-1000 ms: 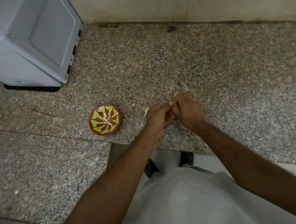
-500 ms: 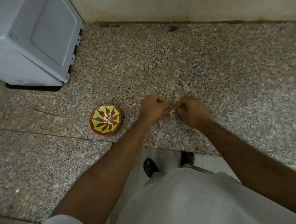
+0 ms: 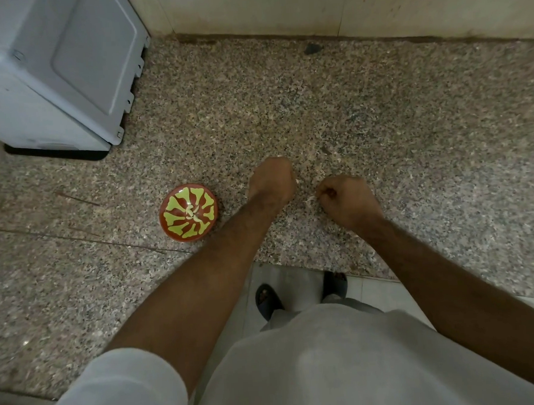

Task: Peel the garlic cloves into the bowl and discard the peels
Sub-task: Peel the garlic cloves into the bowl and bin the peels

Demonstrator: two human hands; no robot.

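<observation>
Garlic cloves (image 3: 193, 215), pale and peeled, lie in the red-and-yellow bowl (image 3: 170, 204) on the granite counter (image 3: 316, 106), left of the left hand (image 3: 272, 183). Both fists clenched; right hand (image 3: 347, 198) pinches a peel scrap (image 3: 311, 199). Open counter beyond.

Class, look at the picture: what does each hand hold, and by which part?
Right hand pinches a pale garlic peel by one end. Left hand is curled; contents hidden.
</observation>
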